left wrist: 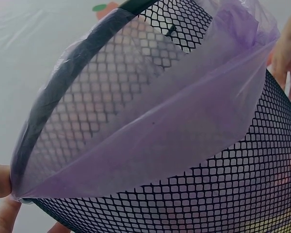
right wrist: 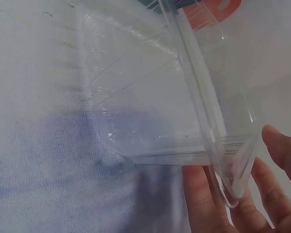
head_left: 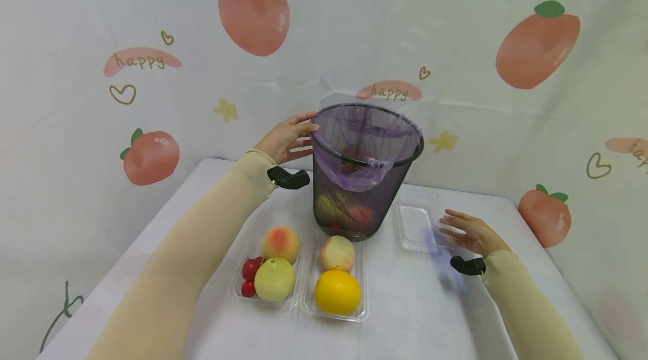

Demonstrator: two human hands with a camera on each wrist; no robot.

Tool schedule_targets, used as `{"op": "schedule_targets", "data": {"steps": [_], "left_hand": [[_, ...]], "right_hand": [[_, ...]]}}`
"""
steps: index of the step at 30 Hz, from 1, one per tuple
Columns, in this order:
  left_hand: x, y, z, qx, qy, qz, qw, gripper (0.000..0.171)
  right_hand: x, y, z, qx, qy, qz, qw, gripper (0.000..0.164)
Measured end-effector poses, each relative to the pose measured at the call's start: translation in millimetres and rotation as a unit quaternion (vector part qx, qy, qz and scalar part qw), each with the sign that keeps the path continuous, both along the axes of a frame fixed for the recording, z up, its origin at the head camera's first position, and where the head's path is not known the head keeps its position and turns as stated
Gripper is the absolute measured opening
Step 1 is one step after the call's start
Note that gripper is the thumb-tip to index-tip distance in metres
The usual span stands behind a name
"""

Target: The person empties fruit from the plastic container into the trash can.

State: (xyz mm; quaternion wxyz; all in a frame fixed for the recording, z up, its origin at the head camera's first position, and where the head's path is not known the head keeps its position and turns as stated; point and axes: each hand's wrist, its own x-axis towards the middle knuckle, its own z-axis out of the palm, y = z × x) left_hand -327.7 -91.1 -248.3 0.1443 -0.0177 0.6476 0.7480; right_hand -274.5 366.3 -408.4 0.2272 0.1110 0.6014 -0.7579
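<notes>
My left hand (head_left: pixel 289 140) grips the rim of a black mesh wastebasket (head_left: pixel 354 202), with the thumb at the rim and other fingers along the outside. A purple plastic liner (left wrist: pixel 184 126) folds over that rim. Yellowish and red round items show through the mesh near the bottom. On the right, my right hand (head_left: pixel 471 233) is beside a clear plastic container (head_left: pixel 416 225) on the white table. In the right wrist view, its loosely extended fingers (right wrist: pixel 254 213) are at the near corner of the clear container (right wrist: pixel 140 97), and the thumb stands apart from the wall.
In front of the wastebasket are two clear trays. The left tray (head_left: pixel 238 292) holds a peach (head_left: pixel 280 243), a pale green fruit (head_left: pixel 274 279) and small red fruits (head_left: pixel 249 270). A pale peach (head_left: pixel 337 253) and a yellow fruit (head_left: pixel 337 292) lie in the right tray (head_left: pixel 336 316).
</notes>
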Motion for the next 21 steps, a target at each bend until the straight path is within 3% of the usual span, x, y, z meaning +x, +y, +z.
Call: {"op": "schedule_targets", "data": {"steps": [13, 21], "left_hand": [[-0.3, 0.5, -1.3, -0.001, 0.002, -0.001, 1.0000, 0.048], [-0.7, 0.8, -0.2, -0.006, 0.000, 0.002, 1.0000, 0.050]], "right_hand": [[2.1, 13.0, 0.9, -0.009, 0.025, 0.010, 1.000, 0.031], [5.0, 18.3, 6.7, -0.011, 0.024, -0.004, 1.000, 0.029]]}}
